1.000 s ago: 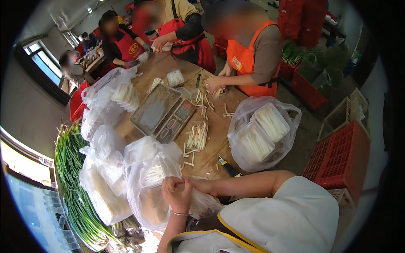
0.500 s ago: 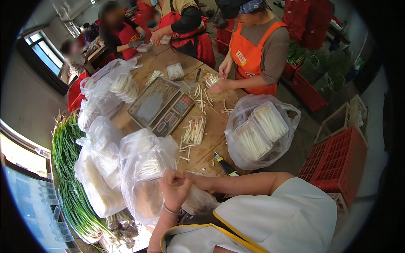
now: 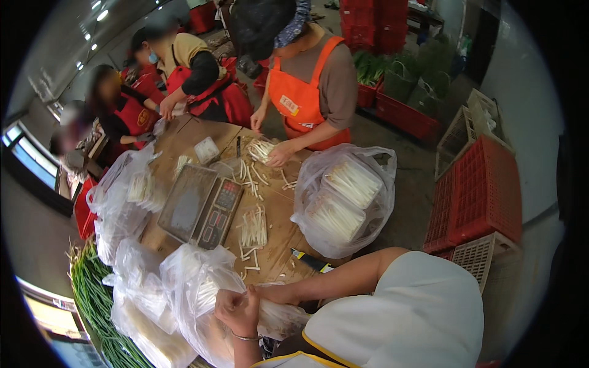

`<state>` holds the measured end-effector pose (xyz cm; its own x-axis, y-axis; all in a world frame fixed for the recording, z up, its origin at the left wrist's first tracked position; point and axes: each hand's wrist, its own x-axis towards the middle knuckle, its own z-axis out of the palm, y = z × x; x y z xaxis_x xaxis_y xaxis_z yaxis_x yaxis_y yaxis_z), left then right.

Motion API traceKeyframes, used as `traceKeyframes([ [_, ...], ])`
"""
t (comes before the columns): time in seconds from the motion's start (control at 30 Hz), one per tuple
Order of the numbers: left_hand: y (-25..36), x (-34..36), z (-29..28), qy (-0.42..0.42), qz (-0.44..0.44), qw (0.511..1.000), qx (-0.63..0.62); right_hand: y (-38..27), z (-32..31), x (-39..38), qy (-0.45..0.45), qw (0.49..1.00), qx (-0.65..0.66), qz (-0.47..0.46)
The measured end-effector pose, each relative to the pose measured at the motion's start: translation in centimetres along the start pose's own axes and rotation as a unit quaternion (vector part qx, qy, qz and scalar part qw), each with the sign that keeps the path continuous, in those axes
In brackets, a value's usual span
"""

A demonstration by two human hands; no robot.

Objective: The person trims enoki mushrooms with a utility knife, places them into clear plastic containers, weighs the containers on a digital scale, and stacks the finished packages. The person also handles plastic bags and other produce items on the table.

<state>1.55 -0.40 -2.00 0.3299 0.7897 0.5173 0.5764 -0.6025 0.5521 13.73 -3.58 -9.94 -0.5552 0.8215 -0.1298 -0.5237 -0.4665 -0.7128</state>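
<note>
My left hand (image 3: 238, 311), with a bracelet at the wrist, is closed and pressed against my right hand (image 3: 277, 293). Both grip the gathered film of a clear plastic bag (image 3: 195, 270) at the table's near edge, though the fingertips are partly hidden. White trimmed stalks show through that bag. Beyond my hands a small tray of white stalks (image 3: 253, 228) lies on the table (image 3: 279, 211), with loose pieces around it. Right of it, a black and yellow tool (image 3: 311, 261) lies beside my right forearm. A digital scale (image 3: 201, 205) stands to the left of the tray.
An open plastic bag with two packs of stalks (image 3: 343, 199) sits at the table's right. More filled bags (image 3: 147, 306) and green onions (image 3: 101, 300) line the left. Across, a co-worker in an orange apron (image 3: 300, 92) handles stalks. Red crates (image 3: 475, 196) stand at right.
The view has swung to the right and tilted up, so the table and bags appear farther left. My hands stay together at the plastic bag.
</note>
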Motion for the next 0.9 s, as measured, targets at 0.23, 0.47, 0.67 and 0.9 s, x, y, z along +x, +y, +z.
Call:
traceKeyframes([
  [0.23,-0.8,-0.6,1.4,0.013,0.053,0.998,-0.011,3.3,-1.7,0.9,-0.008,0.994,0.108,0.008],
  [0.47,1.9,0.6,-1.9,-0.093,-0.064,0.991,0.074,-1.4,0.8,-1.3,0.05,0.991,0.111,0.064],
  [0.67,0.0,0.9,-2.9,-0.139,-0.024,0.98,0.138,1.1,-0.2,0.7,0.031,0.993,0.108,0.036],
  [0.9,3.6,0.6,-2.9,-0.098,-0.02,0.982,0.16,1.1,-0.7,1.0,0.04,0.992,0.116,0.001],
])
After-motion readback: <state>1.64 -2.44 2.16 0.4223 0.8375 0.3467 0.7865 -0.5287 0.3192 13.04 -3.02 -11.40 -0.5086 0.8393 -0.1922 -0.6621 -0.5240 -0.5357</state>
